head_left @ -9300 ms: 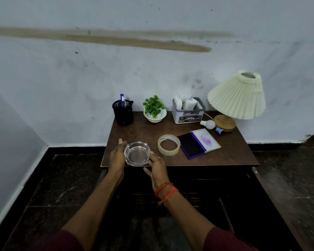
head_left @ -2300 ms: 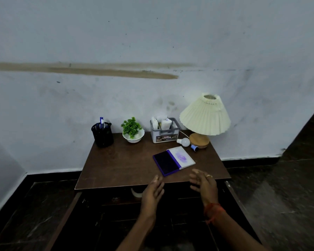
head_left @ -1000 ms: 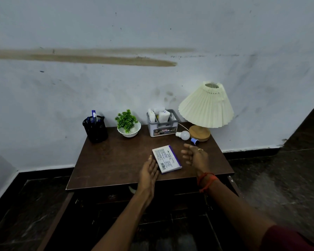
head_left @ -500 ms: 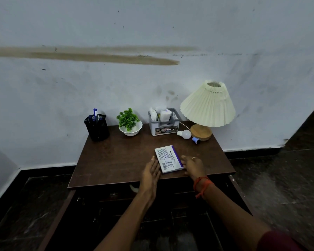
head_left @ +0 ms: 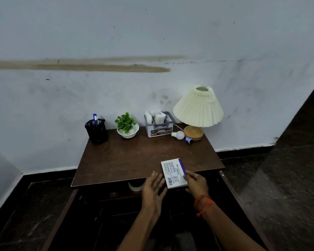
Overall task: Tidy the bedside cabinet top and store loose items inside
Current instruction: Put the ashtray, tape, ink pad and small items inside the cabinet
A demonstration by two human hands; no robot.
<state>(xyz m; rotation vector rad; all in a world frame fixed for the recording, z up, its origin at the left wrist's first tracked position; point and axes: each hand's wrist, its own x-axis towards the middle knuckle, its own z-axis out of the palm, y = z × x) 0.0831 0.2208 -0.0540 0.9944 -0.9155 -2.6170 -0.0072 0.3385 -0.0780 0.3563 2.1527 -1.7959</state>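
Partway through, judging by the layout: pinching the closed ink pad (head_left: 173, 173) by its right edge in the right grip (head_left: 196, 183) over the cabinet top's (head_left: 134, 160) front edge, with the left grip (head_left: 153, 187) open alongside, not yet stowed inside, and probably the bulb (head_left: 179, 135) and blue cap (head_left: 188, 140) to follow.

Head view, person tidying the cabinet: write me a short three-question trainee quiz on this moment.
1. True or false: the flat white-and-purple box reaches past the front edge of the brown wooden cabinet top.
2. Which hand grips that box? A) left B) right C) both
3. The loose white bulb lies between the grey plastic caddy and the cream pleated lamp's ____ base.
Key: 1 true. 2 B: the right hand grips; the left hand is open beside it. 3 wooden.
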